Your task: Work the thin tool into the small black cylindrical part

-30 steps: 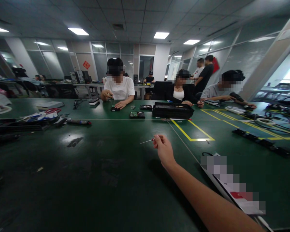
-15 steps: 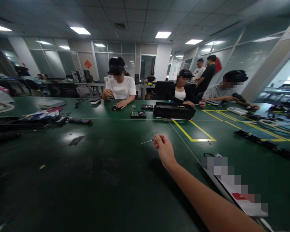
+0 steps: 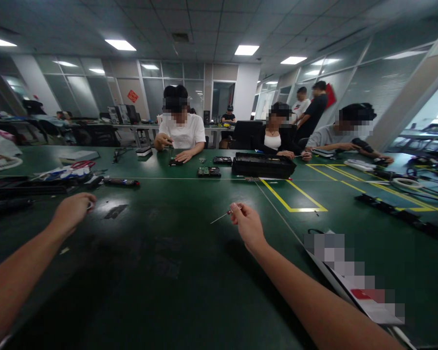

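Note:
My right hand [image 3: 248,224] is closed around the handle of a thin screwdriver [image 3: 219,218]. The shaft points left and slightly down over the green table [image 3: 146,306]. On the left, my left hand [image 3: 73,210] is above the table with its fingers curled together. A small pale-grey bit shows at its fingertips, too small to name. Just beyond that hand lie a dark pen-like tool [image 3: 121,182] and red-handled scissors [image 3: 83,164] on a pile of cloth-like white and blue items.
Across the table, several people work. A long black housing [image 3: 263,166] and a hard drive with a green board [image 3: 209,172] lie there. Yellow tape [image 3: 308,210] marks the table at right. A white sheet [image 3: 372,306] lies beside my right forearm; a black strip [image 3: 397,214] is farther right.
My left hand and forearm have come into view from the left. The screwdriver tip has dipped slightly downward; my right hand has barely moved.

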{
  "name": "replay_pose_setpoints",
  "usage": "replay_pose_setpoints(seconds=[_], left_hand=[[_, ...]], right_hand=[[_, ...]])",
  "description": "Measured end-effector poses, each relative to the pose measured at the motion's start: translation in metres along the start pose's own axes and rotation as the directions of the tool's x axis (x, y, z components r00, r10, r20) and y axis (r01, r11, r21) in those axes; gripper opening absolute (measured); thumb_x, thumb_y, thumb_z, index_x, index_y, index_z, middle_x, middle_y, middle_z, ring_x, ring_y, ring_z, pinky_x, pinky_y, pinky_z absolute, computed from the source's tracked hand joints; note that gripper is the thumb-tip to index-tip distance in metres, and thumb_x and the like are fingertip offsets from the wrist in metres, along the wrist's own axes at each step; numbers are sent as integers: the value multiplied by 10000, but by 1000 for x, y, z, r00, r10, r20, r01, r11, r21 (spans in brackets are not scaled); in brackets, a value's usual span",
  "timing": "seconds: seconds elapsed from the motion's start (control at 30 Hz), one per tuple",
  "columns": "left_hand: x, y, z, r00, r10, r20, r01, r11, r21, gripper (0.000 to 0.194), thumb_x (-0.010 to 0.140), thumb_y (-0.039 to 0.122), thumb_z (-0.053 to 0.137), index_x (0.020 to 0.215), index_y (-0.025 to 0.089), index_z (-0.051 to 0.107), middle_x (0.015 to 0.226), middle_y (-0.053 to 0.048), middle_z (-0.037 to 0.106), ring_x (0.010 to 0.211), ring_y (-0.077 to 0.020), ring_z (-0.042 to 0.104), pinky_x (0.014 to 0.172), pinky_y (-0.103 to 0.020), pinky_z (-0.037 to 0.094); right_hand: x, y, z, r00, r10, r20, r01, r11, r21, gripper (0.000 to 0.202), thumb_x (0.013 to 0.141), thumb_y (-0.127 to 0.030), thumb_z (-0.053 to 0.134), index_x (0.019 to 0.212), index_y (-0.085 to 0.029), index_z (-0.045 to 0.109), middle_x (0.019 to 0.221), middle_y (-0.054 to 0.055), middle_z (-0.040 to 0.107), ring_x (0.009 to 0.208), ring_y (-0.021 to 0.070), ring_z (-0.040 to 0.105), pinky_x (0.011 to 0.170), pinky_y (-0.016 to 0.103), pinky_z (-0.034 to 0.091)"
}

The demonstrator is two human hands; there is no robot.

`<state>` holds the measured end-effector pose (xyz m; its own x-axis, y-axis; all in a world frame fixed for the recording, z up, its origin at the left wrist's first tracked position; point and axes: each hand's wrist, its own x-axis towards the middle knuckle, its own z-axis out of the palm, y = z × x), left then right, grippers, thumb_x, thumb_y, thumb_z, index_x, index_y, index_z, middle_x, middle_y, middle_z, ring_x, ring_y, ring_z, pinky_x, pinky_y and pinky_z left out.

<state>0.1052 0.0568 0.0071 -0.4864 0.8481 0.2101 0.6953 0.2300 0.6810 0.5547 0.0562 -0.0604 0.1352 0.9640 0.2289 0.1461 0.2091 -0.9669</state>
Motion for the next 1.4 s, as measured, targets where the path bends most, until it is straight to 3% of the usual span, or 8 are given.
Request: replay_pose_setpoints(seconds=[0.13,0.27,0.5,0.63,0.73,0.83,1.1,1.4], left_hand=[[-24,42,64,981,96,170,-78,991,-109,219,638,214,384,724,157,577,644,-10,565,655,-158,517,567,-212,370],[-66,89,115,913,248,323,-121,923,-364,178,607,220,396,675,165,552,622,-33,534,617,-175,499,569,-263,366],[-136,131,167,834,363,416,-277,927,-253,345,728,206,571,1073,203,550,960,-51,614,836,-200,576,703,-299,419],[-150,127,177,785,455,421,-357,887,-293,397,792,112,548,1173,217,514,1131,-81,602,1010,-222,583,831,-330,465],[-148,119,175,720,554,418,-435,829,-350,252,847,184,579,1096,218,601,1108,-63,628,1031,-233,586,892,-368,473],[-144,116,173,692,601,400,-475,796,-375,302,831,190,644,1128,242,653,1152,-44,640,1088,-235,580,977,-394,451],[-142,113,180,739,567,365,-421,811,-407,432,808,172,698,1230,244,632,1223,-38,647,1144,-220,585,1033,-382,436],[-138,110,179,775,544,321,-393,813,-430,381,848,235,677,1227,241,637,1225,-35,653,1149,-211,590,1047,-388,432]], right_hand=[[-2,-2,0,999,-8,34,8,1000,17,386,834,-558,617,688,-200,607,595,-14,572,552,136,513,574,286,404],[-5,-5,-1,999,-13,51,12,1000,14,389,823,-558,637,675,-202,587,590,-16,570,544,133,503,558,282,394],[-6,-10,-2,998,-27,-49,35,986,165,290,865,-478,589,808,-200,647,627,-16,573,586,141,524,577,283,416],[-6,-10,-2,993,-41,-110,67,968,243,265,867,-467,582,906,-217,661,741,11,637,689,168,587,664,313,477],[-7,-9,-2,995,-84,-60,94,975,200,294,877,-494,571,917,-215,655,791,31,658,713,177,601,695,332,494],[-8,-8,-1,992,-123,-6,123,983,137,312,889,-505,563,918,-206,648,789,40,660,708,177,603,696,332,495],[-7,-8,0,991,-117,67,109,988,113,312,872,-491,591,956,-198,663,842,57,703,772,198,650,745,345,510],[-12,-14,-3,985,-158,70,166,979,-118,319,916,-481,520,915,-198,666,757,43,692,724,200,638,710,339,482]])
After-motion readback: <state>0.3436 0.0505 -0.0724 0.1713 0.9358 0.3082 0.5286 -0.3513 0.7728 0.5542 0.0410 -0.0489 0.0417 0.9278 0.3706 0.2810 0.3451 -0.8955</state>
